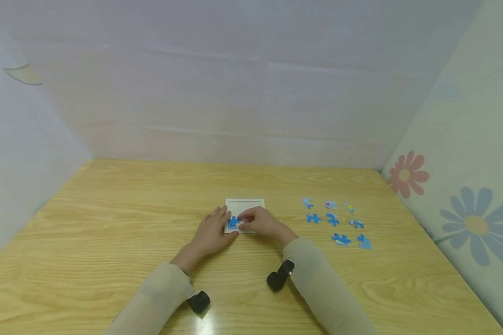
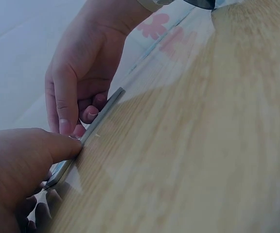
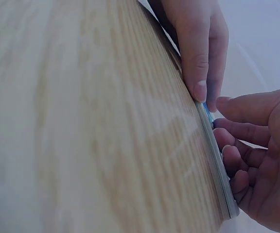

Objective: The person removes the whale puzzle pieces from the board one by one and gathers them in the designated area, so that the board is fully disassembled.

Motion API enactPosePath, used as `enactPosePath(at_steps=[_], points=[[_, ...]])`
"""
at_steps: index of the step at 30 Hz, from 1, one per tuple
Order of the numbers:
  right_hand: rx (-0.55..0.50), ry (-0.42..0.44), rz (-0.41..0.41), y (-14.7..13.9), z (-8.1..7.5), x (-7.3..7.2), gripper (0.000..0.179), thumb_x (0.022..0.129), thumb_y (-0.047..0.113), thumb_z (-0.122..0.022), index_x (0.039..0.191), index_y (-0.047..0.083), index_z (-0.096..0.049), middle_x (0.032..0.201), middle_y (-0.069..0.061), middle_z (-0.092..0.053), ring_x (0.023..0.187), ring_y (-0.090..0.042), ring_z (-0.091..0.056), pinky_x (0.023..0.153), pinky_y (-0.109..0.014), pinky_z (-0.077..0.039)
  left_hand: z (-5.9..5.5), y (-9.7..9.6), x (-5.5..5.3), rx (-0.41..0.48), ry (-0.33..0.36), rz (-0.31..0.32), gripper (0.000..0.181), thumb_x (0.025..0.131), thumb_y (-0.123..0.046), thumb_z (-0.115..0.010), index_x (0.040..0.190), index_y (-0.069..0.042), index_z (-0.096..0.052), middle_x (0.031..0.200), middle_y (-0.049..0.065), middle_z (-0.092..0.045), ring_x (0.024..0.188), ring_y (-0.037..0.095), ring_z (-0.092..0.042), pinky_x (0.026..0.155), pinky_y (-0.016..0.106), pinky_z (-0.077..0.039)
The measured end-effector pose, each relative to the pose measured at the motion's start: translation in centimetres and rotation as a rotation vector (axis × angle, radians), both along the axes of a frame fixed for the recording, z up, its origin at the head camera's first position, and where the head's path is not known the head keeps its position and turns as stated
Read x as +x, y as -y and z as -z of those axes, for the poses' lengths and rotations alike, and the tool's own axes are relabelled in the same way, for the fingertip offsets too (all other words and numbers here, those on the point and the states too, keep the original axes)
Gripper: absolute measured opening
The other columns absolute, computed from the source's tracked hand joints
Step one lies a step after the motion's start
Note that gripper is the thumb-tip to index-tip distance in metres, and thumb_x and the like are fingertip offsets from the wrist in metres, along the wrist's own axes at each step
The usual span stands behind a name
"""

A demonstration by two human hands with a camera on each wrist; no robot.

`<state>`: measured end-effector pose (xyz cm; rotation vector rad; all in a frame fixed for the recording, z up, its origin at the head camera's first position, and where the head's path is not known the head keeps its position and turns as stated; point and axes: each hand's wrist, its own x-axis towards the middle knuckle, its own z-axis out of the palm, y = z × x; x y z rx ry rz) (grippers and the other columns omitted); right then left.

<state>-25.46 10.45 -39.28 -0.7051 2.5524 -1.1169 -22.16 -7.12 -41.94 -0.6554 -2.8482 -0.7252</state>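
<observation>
A small white puzzle tray [image 1: 245, 201] lies on the table, with a blue jigsaw piece [image 1: 233, 222] in its near left corner. My left hand [image 1: 213, 231] holds that corner, its thumb along the near edge and its fingers at the left side. Over the tray, my right hand [image 1: 260, 220] pinches a pale puzzle piece [image 1: 239, 225] beside the blue one; the fingertips cover much of it. In the right wrist view, the right hand [image 3: 261, 145] has its thumb and index close together at the tray edge [image 3: 218, 170], the other fingers curled.
Loose jigsaw pieces lie in rough rows at the right, among them a blue piece [image 1: 313, 218], a sun piece [image 1: 350, 207] and a corner piece [image 1: 364, 241]. The wooden table [image 1: 121, 223] meets a pale back wall [image 1: 234, 102] and a flowered side wall [image 1: 452, 177].
</observation>
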Motion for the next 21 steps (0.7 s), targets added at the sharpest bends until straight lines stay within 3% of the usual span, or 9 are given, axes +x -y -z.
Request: enactPosePath(at_steps=[6,21], points=[[0.007,-0.018,0.022,0.32,0.08,-0.04,0.024,0.079,0.015,-0.063,0.099,0.003,-0.063,0.076,0.001,-0.054,0.069,-0.012,-0.046,0.061,-0.023,-0.039,-0.03,0.13,0.06,-0.034,0.000,-0.039,0.062,0.079,-0.041,-0.057,0.125,-0.001,-0.045,0.132,0.021,-0.031,0.123,0.037,-0.021,0.092,0.058,-0.013],[0.013,0.004,0.076,0.83,0.10,-0.17,0.018,0.079,0.013,-0.063,0.095,0.004,-0.063,0.076,0.000,-0.054,0.071,-0.014,-0.048,0.063,-0.026,-0.040,-0.07,0.29,0.08,-0.008,0.005,-0.036,0.062,0.079,-0.041,-0.057,0.125,-0.001,-0.045,0.133,0.019,-0.031,0.123,0.036,-0.022,0.093,0.057,-0.012]])
